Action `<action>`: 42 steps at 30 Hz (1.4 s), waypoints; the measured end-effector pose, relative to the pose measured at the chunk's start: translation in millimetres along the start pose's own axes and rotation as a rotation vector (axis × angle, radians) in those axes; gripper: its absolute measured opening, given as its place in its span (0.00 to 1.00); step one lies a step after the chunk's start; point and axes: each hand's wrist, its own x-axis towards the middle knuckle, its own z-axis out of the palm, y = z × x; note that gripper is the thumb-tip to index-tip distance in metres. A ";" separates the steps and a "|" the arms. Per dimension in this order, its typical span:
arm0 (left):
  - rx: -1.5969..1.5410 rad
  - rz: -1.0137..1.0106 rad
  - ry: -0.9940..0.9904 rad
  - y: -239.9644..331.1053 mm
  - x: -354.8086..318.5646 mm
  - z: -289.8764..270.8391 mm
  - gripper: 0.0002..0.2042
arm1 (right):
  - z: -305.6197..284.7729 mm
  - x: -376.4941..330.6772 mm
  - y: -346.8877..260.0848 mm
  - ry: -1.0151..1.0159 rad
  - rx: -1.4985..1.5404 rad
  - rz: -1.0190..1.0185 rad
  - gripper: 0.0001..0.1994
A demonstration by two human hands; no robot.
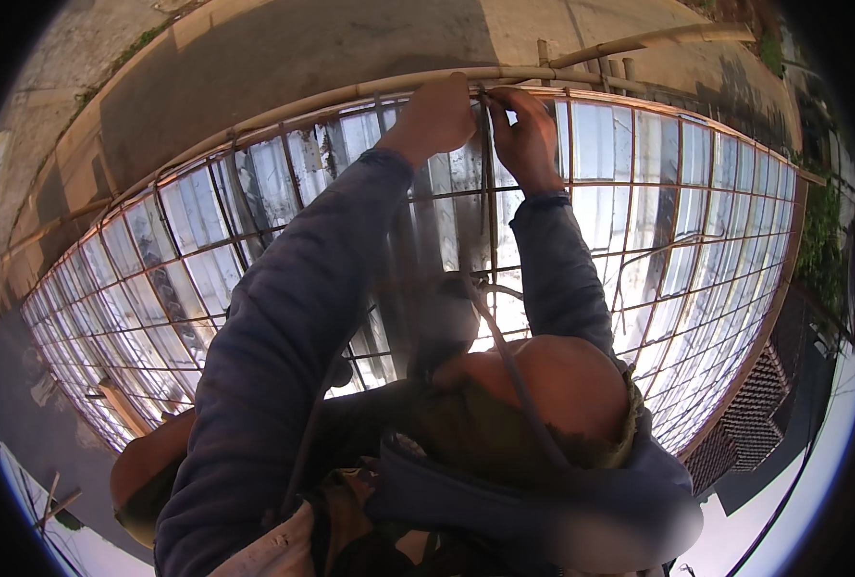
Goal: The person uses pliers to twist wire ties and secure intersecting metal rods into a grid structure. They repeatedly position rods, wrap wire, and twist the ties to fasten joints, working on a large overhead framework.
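I see my left hand (437,115) fisted over the bamboo pole (350,94) atop the rebar grid (639,202), steadying it, while my right hand (523,135) pinches a thin tie wire (488,173) there.

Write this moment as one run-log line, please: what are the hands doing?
left hand: gripping bamboo pole | right hand: pinching thin tie wire at pole | below: rebar grid over shiny sheeting | sleeves: dark blue
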 end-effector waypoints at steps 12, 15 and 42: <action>-0.334 -0.291 0.163 39.2 -30.2 11.1 0.14 | -0.7 -10.0 -14.6 0.059 0.132 0.228 0.11; -0.430 -0.453 0.117 46.1 -39.6 9.1 0.14 | 6.8 -15.2 -11.6 0.095 0.179 0.229 0.11; 0.573 0.364 -0.243 83.9 65.0 -77.1 0.19 | 17.8 -31.2 -2.7 0.198 0.079 -0.039 0.14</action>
